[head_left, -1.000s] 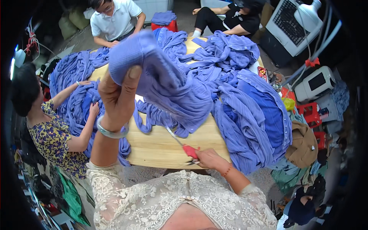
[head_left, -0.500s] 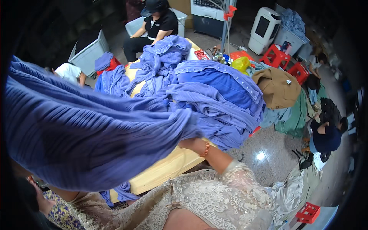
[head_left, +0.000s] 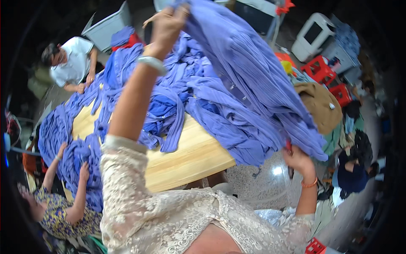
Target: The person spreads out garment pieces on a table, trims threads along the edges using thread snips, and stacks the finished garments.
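Observation:
My left hand (head_left: 166,26) is raised high at the top of the view, with a bangle at the wrist, and is closed on the upper edge of a pleated blue garment (head_left: 253,84). The garment hangs stretched down to the right. My right hand (head_left: 298,158) grips its lower edge, off the table's right side. A small red piece (head_left: 289,146) shows at that hand; I cannot tell what it is. Under the garment a heap of the same blue garments (head_left: 177,97) lies on a wooden table (head_left: 186,163).
A person in a white shirt (head_left: 72,62) works at the table's far left. Another in a flowered top (head_left: 55,211) handles blue cloth at the lower left. A brown garment (head_left: 319,106), red stools (head_left: 323,67), a white appliance (head_left: 311,36) and a grey bin (head_left: 105,29) surround the table.
My left arm has swung the blue garment up and to the right. My right hand has left the table edge and now holds the garment's lower edge. My head has turned.

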A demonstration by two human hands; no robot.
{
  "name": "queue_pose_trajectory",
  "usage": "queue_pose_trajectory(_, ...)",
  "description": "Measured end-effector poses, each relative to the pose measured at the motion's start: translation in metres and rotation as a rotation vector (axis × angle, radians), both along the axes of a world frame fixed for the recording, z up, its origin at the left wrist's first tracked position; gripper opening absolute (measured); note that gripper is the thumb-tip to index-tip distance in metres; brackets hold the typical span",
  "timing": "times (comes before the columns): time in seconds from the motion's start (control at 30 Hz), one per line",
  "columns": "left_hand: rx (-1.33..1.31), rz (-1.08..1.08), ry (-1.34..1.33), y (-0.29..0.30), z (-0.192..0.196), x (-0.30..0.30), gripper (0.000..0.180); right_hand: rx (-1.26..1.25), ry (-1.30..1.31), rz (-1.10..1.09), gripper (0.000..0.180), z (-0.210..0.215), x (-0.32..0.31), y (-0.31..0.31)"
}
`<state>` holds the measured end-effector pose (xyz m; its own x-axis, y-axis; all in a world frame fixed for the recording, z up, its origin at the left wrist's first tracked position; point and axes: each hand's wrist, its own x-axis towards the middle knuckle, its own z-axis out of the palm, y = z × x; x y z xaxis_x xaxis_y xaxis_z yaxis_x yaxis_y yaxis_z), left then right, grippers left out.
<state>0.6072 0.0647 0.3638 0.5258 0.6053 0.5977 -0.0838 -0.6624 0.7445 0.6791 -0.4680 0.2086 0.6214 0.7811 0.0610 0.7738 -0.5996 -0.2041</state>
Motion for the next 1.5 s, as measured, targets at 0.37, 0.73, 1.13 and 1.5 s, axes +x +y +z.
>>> queue_pose_trajectory(0.37,0.038,0.586,0.944,0.030,-0.278,-0.128,0.057,-0.079,0.835,0.171,0.033,-0.072,-0.070,0.097)
queue_pose_trajectory(0.73,0.105,0.804,0.832,0.079,-0.317,-0.280,0.029,-0.289,0.575,0.227,0.038,-0.171,-0.104,0.291)
queue_pose_trajectory(1.13,-0.376,0.392,0.412,-0.068,-0.261,-0.361,0.011,-0.389,0.479,0.089,0.063,-0.184,-0.116,0.320)
queue_pose_trajectory(1.5,-0.698,0.406,0.844,-0.156,-0.304,-0.452,0.030,-0.448,0.405,0.059,0.056,-0.185,-0.118,0.324)
